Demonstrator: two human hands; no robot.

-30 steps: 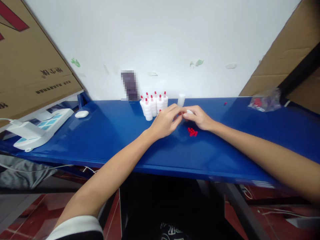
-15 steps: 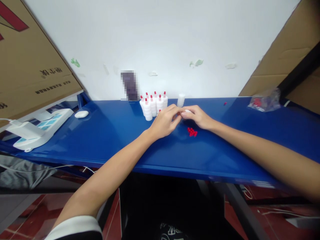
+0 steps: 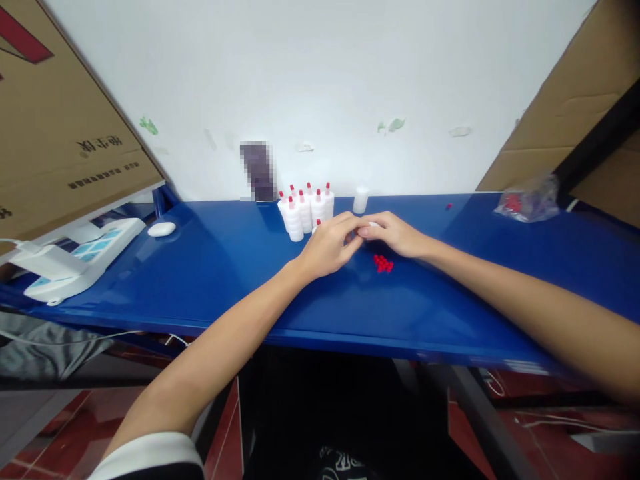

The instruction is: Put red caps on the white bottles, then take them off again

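Note:
In my right hand (image 3: 397, 235) a small white bottle (image 3: 373, 225) is gripped, mostly covered by the fingers. My left hand (image 3: 330, 243) meets it from the left, with thumb and fingers pinched together at the bottle's end. Whatever lies between those left fingertips is hidden. Beside my left hand stands a group of several white squeeze bottles (image 3: 296, 230), upright, with pointed nozzles and red tips. One red-tipped bottle is partly behind the left hand. Below my right hand lies a small pile of red caps (image 3: 383, 264). Behind the hands stands a white bottle without a nozzle (image 3: 361, 200).
A single red cap (image 3: 449, 206) and a clear plastic bag (image 3: 530, 201) with red pieces lie to the right on the blue table (image 3: 210, 280). Leftward are a white earbud case (image 3: 161, 229), a power strip (image 3: 95, 257) and a cardboard box (image 3: 60, 120). A white wall rises behind.
Both hands stay together at the bottle, with only slight finger movement. The whole view has shifted a little; the things on the table stay put.

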